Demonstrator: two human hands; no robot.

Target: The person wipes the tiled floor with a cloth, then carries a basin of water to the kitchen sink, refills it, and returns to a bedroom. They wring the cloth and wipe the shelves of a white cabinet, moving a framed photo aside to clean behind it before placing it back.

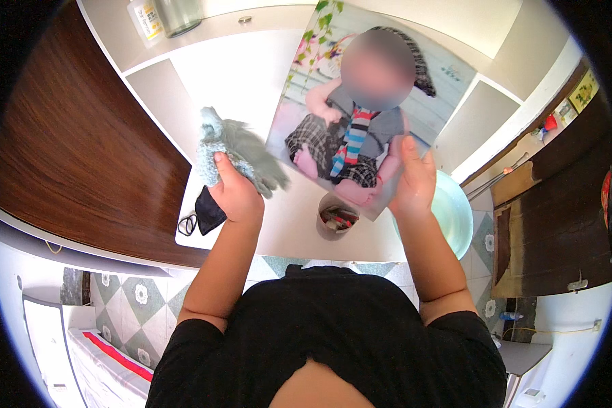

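A blue-grey cloth [216,148] is bunched in my left hand [237,194], its loose end blurred on the right. My right hand [415,178] grips the lower right edge of a large photo panel [306,107], with the thumb over its front. The panel pictures a small child in a checked cap, striped tie and checked trousers, and it leans at a slant above the white desk [280,234]. Below its lower edge stands a round container [331,233] with red and other items inside. Under my left wrist lies a black pouch-like piece [210,211].
A light-green basin [453,214] sits right of my right forearm. On the back shelf are a stain-remover bottle [146,20], a glass jar [181,18] and a small metal object [245,19]. A dark wood-grain panel [81,148] stands at the left. Black hair-tie-like loops [187,224] lie on the desk.
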